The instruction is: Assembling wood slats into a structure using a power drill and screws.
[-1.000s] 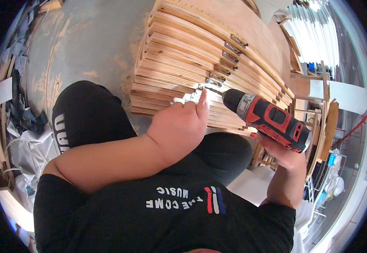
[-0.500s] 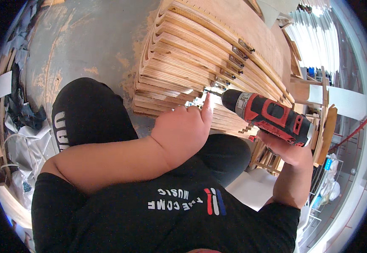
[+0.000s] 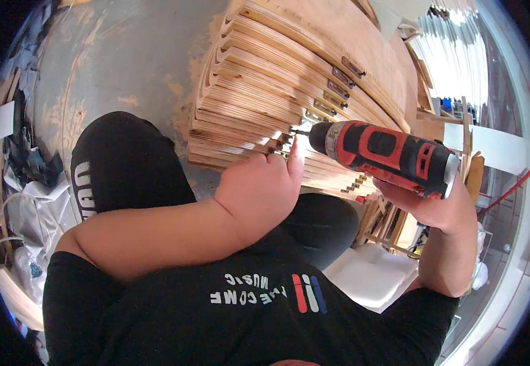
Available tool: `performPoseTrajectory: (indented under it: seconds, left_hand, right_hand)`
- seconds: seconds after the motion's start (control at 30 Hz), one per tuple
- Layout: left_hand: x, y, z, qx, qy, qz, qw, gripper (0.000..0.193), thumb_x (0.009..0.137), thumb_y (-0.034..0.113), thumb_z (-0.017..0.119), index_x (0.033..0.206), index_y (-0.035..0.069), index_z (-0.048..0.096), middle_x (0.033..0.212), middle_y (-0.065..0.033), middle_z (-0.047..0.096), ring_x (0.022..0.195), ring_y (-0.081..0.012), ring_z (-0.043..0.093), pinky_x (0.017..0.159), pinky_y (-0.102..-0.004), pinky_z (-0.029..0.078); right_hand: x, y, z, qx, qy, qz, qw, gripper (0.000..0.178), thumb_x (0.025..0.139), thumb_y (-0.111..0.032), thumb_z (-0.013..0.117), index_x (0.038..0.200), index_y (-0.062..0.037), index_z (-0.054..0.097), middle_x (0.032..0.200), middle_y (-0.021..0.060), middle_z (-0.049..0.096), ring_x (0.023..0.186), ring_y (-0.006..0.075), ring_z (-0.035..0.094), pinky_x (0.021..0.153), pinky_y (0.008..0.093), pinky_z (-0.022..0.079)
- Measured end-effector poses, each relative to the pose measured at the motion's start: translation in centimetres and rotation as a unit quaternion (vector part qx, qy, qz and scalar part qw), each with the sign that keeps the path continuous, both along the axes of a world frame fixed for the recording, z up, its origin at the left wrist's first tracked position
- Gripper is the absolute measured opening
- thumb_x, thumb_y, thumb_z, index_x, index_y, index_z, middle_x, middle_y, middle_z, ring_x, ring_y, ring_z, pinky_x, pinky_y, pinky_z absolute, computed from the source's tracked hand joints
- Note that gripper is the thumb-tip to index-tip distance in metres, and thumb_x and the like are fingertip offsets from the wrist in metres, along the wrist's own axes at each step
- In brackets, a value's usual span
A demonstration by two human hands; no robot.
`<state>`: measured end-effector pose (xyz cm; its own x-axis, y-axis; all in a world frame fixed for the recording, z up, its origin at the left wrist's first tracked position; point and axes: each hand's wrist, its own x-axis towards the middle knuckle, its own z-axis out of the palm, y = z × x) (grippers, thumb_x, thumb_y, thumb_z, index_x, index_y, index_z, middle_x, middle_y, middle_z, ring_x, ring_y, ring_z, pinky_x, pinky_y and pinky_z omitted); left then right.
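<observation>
My right hand (image 3: pixel 420 204) is wrapped round the grip of a red and black cordless drill (image 3: pixel 387 152). The drill points left, and its bit (image 3: pixel 301 132) ends at a small metal fitting on the edge of a board. Curved plywood boards (image 3: pixel 246 91) lie stacked in front of me, their layered edges stepped. Over the lower part of the stack, my left hand (image 3: pixel 262 183) has its index finger stretched up beside the bit's tip. Its other fingers are curled in at the board edges; whatever they pinch is hidden. Small metal fittings (image 3: pixel 342 76) run in a slanting row along the edges.
My bent knee (image 3: pixel 128 158) is left of the stack, on a grey, scuffed floor (image 3: pixel 124 61). White plastic sheeting (image 3: pixel 42 219) and a dark bundle (image 3: pixel 36 146) are at the far left. Wooden pieces (image 3: pixel 393 222) and white padding (image 3: pixel 371 274) are at my right.
The drill has swung to a more level angle, its rear end higher, and its tip has moved slightly left. My right forearm has shifted right. The left hand stays nearly in place.
</observation>
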<state>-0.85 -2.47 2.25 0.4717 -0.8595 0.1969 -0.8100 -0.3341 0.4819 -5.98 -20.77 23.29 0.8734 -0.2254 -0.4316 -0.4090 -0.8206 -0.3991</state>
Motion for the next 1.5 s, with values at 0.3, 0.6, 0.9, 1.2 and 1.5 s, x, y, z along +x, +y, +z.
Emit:
performPoseTrajectory:
  seconds: [0.3, 0.6, 0.9, 1.2, 1.5]
  left_hand:
    - [0.0, 0.3, 0.2, 0.037, 0.025, 0.004, 0.999, 0.044, 0.093, 0.014, 0.051, 0.132, -0.006, 0.054, 0.073, -0.0107, 0.065, 0.063, -0.0229, 0.066, 0.05, -0.0366, 0.056]
    - [-0.1, 0.2, 0.2, 0.053, 0.026, 0.003, 0.998, 0.042, 0.095, 0.014, 0.05, 0.132, -0.005, 0.053, 0.075, -0.0123, 0.066, 0.064, -0.0253, 0.068, 0.051, -0.0388, 0.056]
    - [0.2, 0.0, 0.3, 0.038, 0.006, -0.016, 0.999, 0.047, 0.095, 0.014, 0.05, 0.138, -0.005, 0.049, 0.077, -0.012, 0.066, 0.068, -0.0249, 0.069, 0.053, -0.0384, 0.057]
    - [-0.1, -0.5, 0.3, -0.127, 0.359, -0.036, 0.924, 0.029, 0.099, 0.008, 0.048, 0.125, -0.004, 0.054, 0.085, -0.014, 0.069, 0.077, -0.0274, 0.07, 0.065, -0.0418, 0.056]
    - [0.1, -1.6, -0.3, -0.259, 0.896, -0.053, 0.357, 0.031, 0.101, 0.001, 0.039, 0.131, -0.003, 0.048, 0.136, -0.02, 0.055, 0.124, -0.0309, 0.058, 0.109, -0.0462, 0.045]
  right_hand:
    - [0.2, -0.9, -1.4, 0.008, -0.03, 0.003, 1.0, 0.037, 0.069, -0.003, 0.084, 0.102, -0.0038, 0.069, 0.089, 0.0071, 0.073, 0.077, 0.0154, 0.068, 0.073, 0.0298, 0.056]
    - [1.9, -0.4, -0.9, 0.038, 0.118, -0.086, 0.989, 0.044, 0.066, -0.003, 0.086, 0.107, -0.0025, 0.067, 0.087, 0.0065, 0.072, 0.079, 0.0156, 0.069, 0.073, 0.0301, 0.056]
    - [-4.4, -2.7, -4.0, 0.02, -0.146, 0.002, 0.989, 0.049, 0.072, 0.001, 0.085, 0.116, 0.0008, 0.065, 0.102, 0.0092, 0.073, 0.09, 0.0143, 0.07, 0.082, 0.0318, 0.057]
    - [-13.6, 3.0, -7.1, 0.208, -0.223, -0.338, 0.89, 0.032, 0.077, 0.001, 0.075, 0.107, 0.0015, 0.066, 0.089, 0.0067, 0.07, 0.076, 0.0172, 0.067, 0.065, 0.031, 0.054]
    - [-16.6, 4.7, -11.1, 0.273, -0.282, -0.376, 0.84, 0.025, 0.081, 0.005, 0.067, 0.106, 0.0028, 0.064, 0.084, 0.0081, 0.068, 0.07, 0.0158, 0.065, 0.058, 0.0287, 0.051]
